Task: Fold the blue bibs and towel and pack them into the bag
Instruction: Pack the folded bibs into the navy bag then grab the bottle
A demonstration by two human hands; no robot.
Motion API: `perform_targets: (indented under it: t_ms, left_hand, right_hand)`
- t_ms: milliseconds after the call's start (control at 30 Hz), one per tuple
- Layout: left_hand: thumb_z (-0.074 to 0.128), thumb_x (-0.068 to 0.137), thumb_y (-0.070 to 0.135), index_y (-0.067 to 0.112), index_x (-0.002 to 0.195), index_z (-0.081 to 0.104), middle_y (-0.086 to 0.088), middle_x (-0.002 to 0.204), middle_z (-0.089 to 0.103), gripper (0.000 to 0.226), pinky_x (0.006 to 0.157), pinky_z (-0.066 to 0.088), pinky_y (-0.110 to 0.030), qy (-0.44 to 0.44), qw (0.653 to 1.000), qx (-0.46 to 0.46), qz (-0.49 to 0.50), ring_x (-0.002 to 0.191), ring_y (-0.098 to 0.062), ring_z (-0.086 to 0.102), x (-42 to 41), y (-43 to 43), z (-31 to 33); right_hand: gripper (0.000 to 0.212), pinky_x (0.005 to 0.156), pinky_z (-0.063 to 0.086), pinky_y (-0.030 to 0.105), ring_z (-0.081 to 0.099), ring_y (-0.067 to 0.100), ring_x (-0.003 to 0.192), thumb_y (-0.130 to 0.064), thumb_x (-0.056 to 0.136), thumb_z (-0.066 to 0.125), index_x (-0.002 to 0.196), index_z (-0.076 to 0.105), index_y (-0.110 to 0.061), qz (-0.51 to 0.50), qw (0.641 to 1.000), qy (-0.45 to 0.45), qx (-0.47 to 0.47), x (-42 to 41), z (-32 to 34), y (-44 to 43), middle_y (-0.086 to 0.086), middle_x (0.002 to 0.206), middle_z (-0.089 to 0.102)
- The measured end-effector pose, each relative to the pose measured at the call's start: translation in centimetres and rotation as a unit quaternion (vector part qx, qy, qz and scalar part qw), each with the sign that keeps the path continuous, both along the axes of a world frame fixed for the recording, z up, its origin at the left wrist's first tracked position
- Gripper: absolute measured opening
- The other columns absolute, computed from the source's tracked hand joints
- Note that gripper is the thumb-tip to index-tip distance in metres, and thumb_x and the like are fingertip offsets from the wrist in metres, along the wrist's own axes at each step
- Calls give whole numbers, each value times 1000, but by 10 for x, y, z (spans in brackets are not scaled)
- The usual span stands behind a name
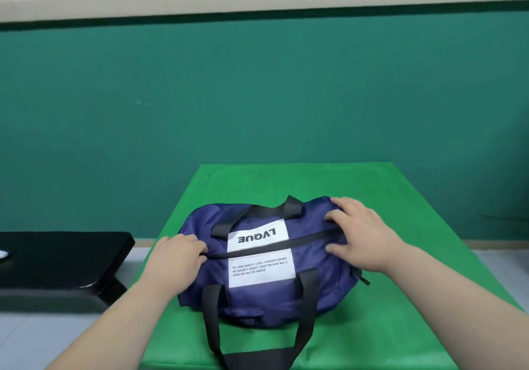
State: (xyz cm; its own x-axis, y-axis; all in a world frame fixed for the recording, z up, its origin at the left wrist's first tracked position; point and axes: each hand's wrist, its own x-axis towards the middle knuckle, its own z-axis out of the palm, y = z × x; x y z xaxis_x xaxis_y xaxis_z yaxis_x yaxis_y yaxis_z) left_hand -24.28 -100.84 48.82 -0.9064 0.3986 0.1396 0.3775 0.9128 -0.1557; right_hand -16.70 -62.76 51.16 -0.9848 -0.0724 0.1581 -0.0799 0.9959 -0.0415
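Bag [329, 281] zipped — contents hidden, handle [213, 321] (near one) cropped

A navy bag [317, 261] lies on the green bench [372, 326]. The left grip [177, 258] pinches its zip [272, 245] at nine o'clock, and the right grip [360, 235] rests spread at two o'clock.

The navy duffel bag [332, 284] is matt, wrinkled cloth; its black straps [307, 306] are coarse webbing, its white label [262, 276] smooth fabric. The green table cover [386, 326] looks smooth; the left bench [57, 255], glossy.
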Motion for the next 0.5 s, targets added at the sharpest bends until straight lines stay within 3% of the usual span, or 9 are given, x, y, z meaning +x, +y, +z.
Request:
perform_targets:
  t_ms: [33, 133, 167, 267, 400, 500]
  left_hand:
    - [42, 100, 42, 35, 117, 63, 13, 113, 62, 28, 88, 40, -31, 3, 1000, 1, -1, 110, -10, 57, -2, 0, -2]
    - [51, 99, 38, 34, 103, 68, 11, 99, 65, 17, 81, 42, -32, 33, 999, 38, -12, 98, -13, 61, -8, 2, -5]
    - [57, 97, 36, 34, 98, 69, 11, 94, 65, 13, 78, 43, -34, 43, 998, 54, -11, 93, -15, 63, -10, 2, -4]
    - [62, 93, 32, 33, 96, 72, 11, 90, 66, 10, 76, 44, -35, 59, 994, 88, -7, 88, -18, 65, -22, 8, -1]
    - [62, 94, 30, 31, 99, 72, 11, 91, 66, 11, 77, 44, -36, 66, 991, 113, -10, 89, -19, 64, -35, 15, 3]
    - [60, 94, 30, 32, 100, 71, 11, 93, 65, 12, 78, 41, -35, 61, 990, 128, -8, 91, -18, 62, -39, 22, -1]
  right_hand:
    - [44, 116, 30, 45, 22, 24, 147, -57, 81, 61, 118, 56, -34, 4, 1000, -8, 16, -2, -2, 0, 0, 160, 27]
    - [10, 112, 33, 40, 26, 21, 144, -37, 93, 57, 98, 63, -33, -18, 999, 6, 27, -10, -4, 3, -2, 157, 35]
    - [9, 110, 35, 40, 28, 20, 143, -33, 94, 54, 96, 63, -32, -23, 999, 7, 33, -14, -4, 5, -3, 155, 37]
    - [13, 107, 37, 38, 30, 20, 142, -32, 97, 50, 103, 61, -30, -33, 998, 1, 54, -23, -6, 10, -3, 155, 36]
    - [47, 111, 37, 39, 28, 18, 145, -61, 88, 57, 124, 54, -31, -18, 999, -47, 11, -26, -10, 19, -6, 160, 27]
    - [38, 109, 37, 39, 25, 20, 144, -57, 85, 63, 115, 57, -34, -19, 995, -89, 47, -32, -18, 25, -4, 159, 27]
